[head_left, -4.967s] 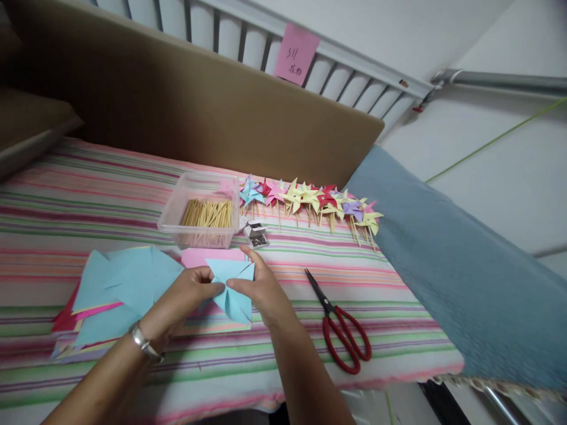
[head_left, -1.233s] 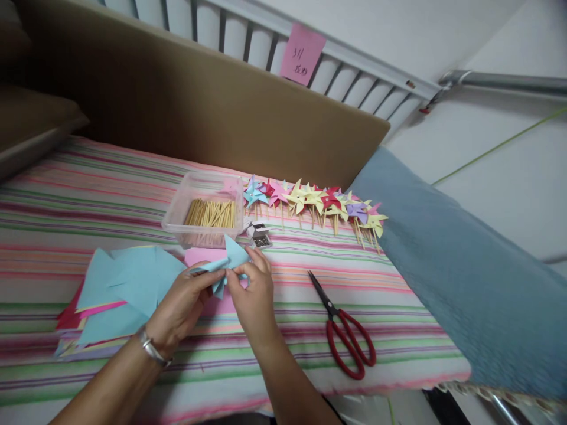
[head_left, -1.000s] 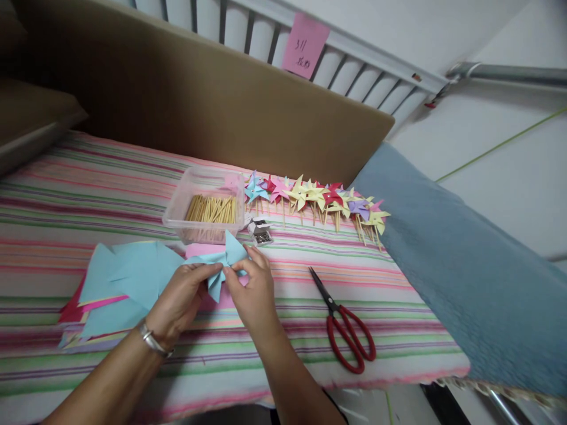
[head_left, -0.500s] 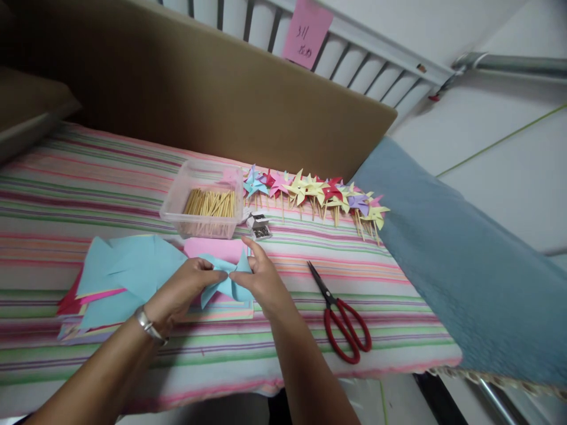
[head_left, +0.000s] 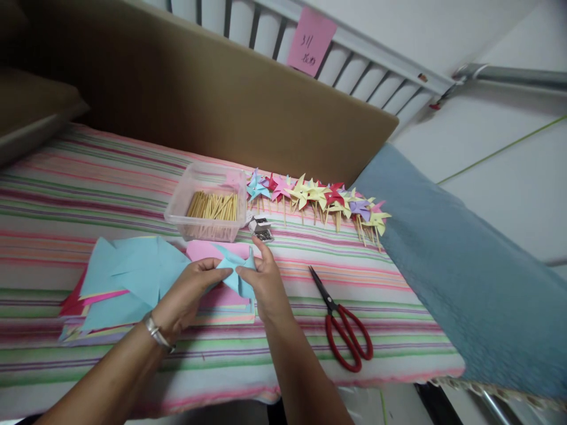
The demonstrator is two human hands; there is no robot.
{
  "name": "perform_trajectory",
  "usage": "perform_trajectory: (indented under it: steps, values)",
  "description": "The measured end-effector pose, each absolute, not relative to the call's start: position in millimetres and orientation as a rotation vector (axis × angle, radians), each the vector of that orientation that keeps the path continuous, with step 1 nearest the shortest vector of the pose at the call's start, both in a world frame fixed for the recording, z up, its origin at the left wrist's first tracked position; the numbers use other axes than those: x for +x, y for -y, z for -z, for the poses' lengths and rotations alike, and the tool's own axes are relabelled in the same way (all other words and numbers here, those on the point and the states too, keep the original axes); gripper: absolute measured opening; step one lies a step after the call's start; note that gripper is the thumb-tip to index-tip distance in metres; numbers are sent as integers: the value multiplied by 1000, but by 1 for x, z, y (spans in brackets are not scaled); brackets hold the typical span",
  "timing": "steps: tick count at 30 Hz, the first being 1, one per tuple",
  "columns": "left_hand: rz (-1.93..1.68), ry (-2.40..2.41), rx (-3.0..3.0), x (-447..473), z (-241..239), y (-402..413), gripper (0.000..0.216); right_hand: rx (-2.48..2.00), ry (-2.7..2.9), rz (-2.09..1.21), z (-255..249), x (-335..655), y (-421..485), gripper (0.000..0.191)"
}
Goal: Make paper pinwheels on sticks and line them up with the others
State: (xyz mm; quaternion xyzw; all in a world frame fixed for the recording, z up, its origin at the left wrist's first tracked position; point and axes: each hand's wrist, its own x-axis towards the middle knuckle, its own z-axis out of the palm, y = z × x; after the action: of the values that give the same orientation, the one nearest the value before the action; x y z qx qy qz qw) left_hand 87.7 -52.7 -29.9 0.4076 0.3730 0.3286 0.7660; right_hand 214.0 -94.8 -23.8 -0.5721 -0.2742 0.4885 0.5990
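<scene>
Between my two hands is a blue paper pinwheel (head_left: 240,282), its corners folded in toward the middle. My left hand (head_left: 198,287) pinches it from the left, thumb near its centre. From the other side my right hand (head_left: 267,285) grips it, the thumb also pressing close to the centre and the index finger pointing up. Beneath lies a stack of coloured paper with a pink sheet (head_left: 199,250) on top. Left of my hands rests a pile of cut blue paper (head_left: 128,268) over other colours. A small box of metal pins (head_left: 263,235) sits just beyond my right fingers.
A clear plastic box (head_left: 179,206) holds thin wooden sticks (head_left: 217,208). Several finished pinwheels (head_left: 316,195) on sticks lie in a row along the cardboard panel (head_left: 248,112). Red-handled scissors (head_left: 341,321) lie to the right on the striped cloth (head_left: 212,369).
The blue paper pinwheel has turned and been lifted slightly between my hands. Both thumbs stay near its centre. The view has shifted a little.
</scene>
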Motion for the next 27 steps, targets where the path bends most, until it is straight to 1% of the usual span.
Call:
perform_trajectory:
  steps: [6,12,18,22,27]
  values:
    - [-732,-682,747,93,31,59,13,-1246,495,-1031,24,204,94,74]
    - [-830,-700,613,97,33,63,8,-1216,466,-959,28,200,92,71]
    - [-840,-596,602,101,27,69,17,-1175,376,-883,27,205,91,68]
    - [-845,-622,564,108,29,75,8,-1165,380,-891,28,195,92,66]
    - [-906,-646,534,108,32,74,8,-1178,401,-911,27,183,94,62]
